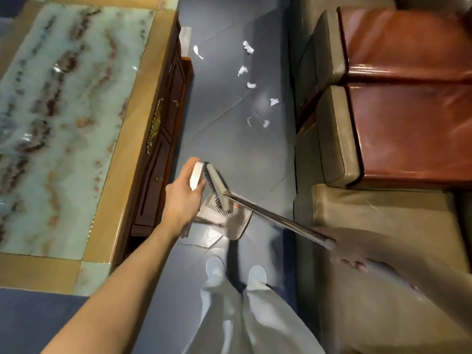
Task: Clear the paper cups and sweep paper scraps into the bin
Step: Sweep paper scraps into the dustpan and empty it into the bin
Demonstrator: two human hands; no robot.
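Paper scraps (242, 70) lie on the floor at 12–1 o'clock: featherlight, crumpled, likely to skitter. Right hand (343, 252), blurred, seems wrapped round broom (268, 213) pole end. Left hand (182, 198) grips white dustpan handle (196, 176). Low, gentle strokes.

The floor (229, 139) is of dark blue-grey tiles with thin slanting joints, and it runs as a lane from 6 to 12 o'clock. At 9 to 10 o'clock stands a low table (132, 129). Its top is pale green stone with red-brown veins inside a tan border, and its side is dark wood with a brass ornament (155, 123). At 2 to 3 o'clock is a sofa (332, 149) with red-brown leather seats (408, 139) and olive fronts. Light shines on the stone and the leather. At 7 o'clock lies a plain blue patch (30, 315).
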